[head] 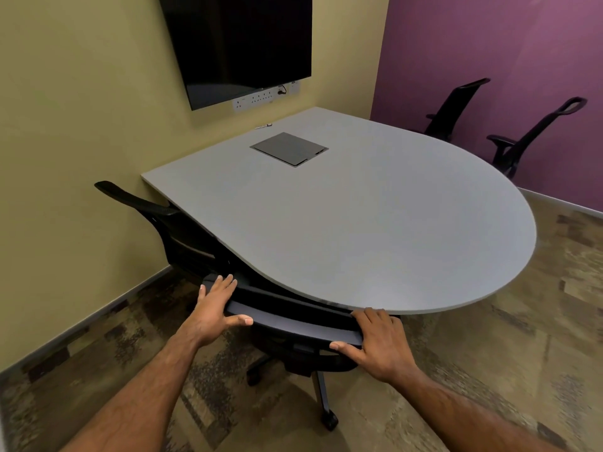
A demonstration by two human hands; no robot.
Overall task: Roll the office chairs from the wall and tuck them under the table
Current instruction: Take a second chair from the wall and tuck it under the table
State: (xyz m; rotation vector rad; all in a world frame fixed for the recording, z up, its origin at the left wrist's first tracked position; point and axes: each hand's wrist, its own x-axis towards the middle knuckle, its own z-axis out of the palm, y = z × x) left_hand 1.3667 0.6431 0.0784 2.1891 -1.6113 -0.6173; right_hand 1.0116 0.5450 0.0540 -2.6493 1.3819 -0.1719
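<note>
Near chair: a black office chair at the round near edge of the table. Its seat is under the table top. Its back stands right at the edge, but I cannot tell if it touches.
Left hand: holds the left end of that chair's back. The fingers lie over the top, close together and only a little bent. The thumb presses the side that faces the person.
Right hand: holds the right end of the same back. The fingers bend over the top and the thumb hooks on the near side.
Chair leg: one grey leg sticks out toward the person, with a black wheel on the carpet.
Side chair: another black chair at the left edge of the table, close to the yellow wall. Its seat is under the table top and its tall back leans away from the table.
Far chairs: two more black chairs stand by the purple wall, past the far right edge of the table. One is nearer the room corner and the other is to its right. The table top hides their lower parts.
Table: grey, straight at the wall end and round at the near end. A flat dark lid sits in the top near the wall end.
Yellow wall: a big black screen hangs above the far edge of the table, with a white row of plug sockets just under it.
Floor: brown patchy carpet.
</note>
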